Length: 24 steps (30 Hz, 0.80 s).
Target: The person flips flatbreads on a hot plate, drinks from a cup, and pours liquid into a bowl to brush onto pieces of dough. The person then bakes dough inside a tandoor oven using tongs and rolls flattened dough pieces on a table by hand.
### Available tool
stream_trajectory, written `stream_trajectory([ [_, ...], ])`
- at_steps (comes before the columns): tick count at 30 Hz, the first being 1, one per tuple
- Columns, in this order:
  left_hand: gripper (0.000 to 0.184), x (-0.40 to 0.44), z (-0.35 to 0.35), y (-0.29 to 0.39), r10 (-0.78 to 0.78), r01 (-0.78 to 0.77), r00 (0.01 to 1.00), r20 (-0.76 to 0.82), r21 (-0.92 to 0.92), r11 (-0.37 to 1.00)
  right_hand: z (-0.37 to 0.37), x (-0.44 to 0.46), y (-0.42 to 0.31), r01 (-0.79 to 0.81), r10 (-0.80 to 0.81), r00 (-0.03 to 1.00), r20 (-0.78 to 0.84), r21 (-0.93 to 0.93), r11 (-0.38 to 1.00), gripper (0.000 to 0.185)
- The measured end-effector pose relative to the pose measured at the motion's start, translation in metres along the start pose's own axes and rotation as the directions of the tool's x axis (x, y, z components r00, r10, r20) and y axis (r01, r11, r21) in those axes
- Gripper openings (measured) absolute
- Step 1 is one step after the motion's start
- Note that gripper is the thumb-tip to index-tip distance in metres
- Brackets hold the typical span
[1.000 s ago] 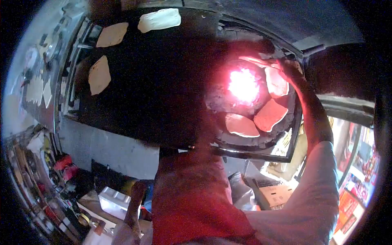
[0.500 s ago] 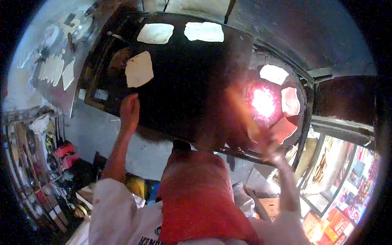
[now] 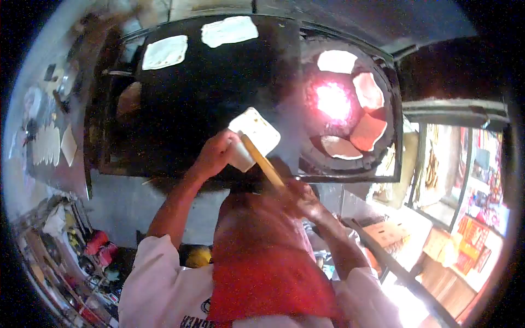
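Observation:
My left hand (image 3: 217,150) is closed on the near edge of a pale flatbread (image 3: 261,131) with a few brown spots, held over the dark griddle (image 3: 191,98). My right hand (image 3: 299,198) grips a flat wooden stick (image 3: 265,165). The far end of this stick lies against the flatbread, close to my left fingers; whether it is over or under part of the bread I cannot tell.
At right, several flatbreads (image 3: 369,92) ring glowing coals (image 3: 332,104) in a round fire pit. Two white flatbreads (image 3: 229,31) lie at the griddle's back. Pale dough pieces (image 3: 47,145) rest on a metal counter (image 3: 71,169) at left.
My left hand has picked up the flatbread from the griddle's left part and brought it right. My right hand has drawn the stick back from the fire pit to that bread. The view has shifted.

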<state>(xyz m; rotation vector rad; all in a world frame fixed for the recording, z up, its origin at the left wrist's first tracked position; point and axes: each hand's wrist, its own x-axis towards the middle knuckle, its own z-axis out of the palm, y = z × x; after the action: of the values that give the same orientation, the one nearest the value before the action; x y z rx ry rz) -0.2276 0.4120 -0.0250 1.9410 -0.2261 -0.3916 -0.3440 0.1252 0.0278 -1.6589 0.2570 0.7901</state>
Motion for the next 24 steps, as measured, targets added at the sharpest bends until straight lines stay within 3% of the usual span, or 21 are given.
stream_trajectory([
  [1,0.018,0.002,0.010,0.008,0.054,-0.049,0.997,-0.059,0.080,0.996,-0.003,-0.006,0.000,-0.069,0.063,0.997,0.042,0.146,0.987,0.031],
  [3,0.017,0.006,0.025,0.024,0.120,-0.105,0.989,-0.091,0.153,0.983,-0.011,-0.023,-0.009,-0.146,0.146,0.989,-0.030,-0.012,0.989,0.031],
  [5,0.016,-0.003,0.028,0.031,0.170,-0.164,0.913,-0.371,0.048,0.985,-0.020,-0.043,0.016,-0.064,0.066,0.992,-0.109,0.026,0.998,0.029],
  [8,0.017,-0.047,0.037,0.010,-0.058,0.072,0.960,-0.274,0.039,0.997,-0.028,-0.056,0.010,-0.010,0.160,0.959,-0.235,0.535,0.845,0.031],
  [9,0.016,-0.065,0.046,0.004,-0.169,0.182,0.961,-0.219,0.038,0.983,-0.038,-0.054,0.006,0.000,0.158,0.957,-0.242,0.546,0.838,0.031],
  [11,0.017,-0.099,0.062,0.017,-0.098,0.113,0.990,-0.104,0.150,0.982,-0.063,-0.043,-0.004,-0.132,0.270,0.950,-0.158,0.581,0.803,0.035],
  [12,0.016,-0.114,0.072,0.018,-0.031,0.063,0.993,-0.111,0.298,0.952,-0.068,-0.030,0.000,-0.095,0.266,0.955,-0.129,0.717,0.690,0.035],
  [13,0.016,-0.128,0.080,0.020,0.036,0.014,0.994,-0.107,0.439,0.898,-0.072,-0.019,0.003,-0.090,0.263,0.956,-0.128,0.726,0.681,0.035],
  [15,0.016,-0.151,0.089,0.036,-0.005,0.060,0.992,-0.127,0.429,0.901,-0.080,0.001,0.005,-0.143,0.350,0.935,0.060,0.966,0.217,0.027],
  [20,0.015,-0.173,0.103,0.052,-0.167,0.227,0.964,-0.209,0.312,0.923,-0.080,0.040,0.001,-0.123,0.332,0.941,0.060,0.977,0.172,0.024],
  [22,0.017,-0.182,0.102,0.034,-0.273,0.292,0.956,-0.111,0.240,0.926,-0.074,0.054,0.007,-0.038,0.293,0.956,-0.010,0.987,0.158,0.024],
  [24,0.017,-0.190,0.099,0.019,-0.324,0.333,0.943,-0.078,0.244,0.911,-0.077,0.069,0.011,-0.070,0.297,0.954,0.041,0.994,0.088,0.023],
])
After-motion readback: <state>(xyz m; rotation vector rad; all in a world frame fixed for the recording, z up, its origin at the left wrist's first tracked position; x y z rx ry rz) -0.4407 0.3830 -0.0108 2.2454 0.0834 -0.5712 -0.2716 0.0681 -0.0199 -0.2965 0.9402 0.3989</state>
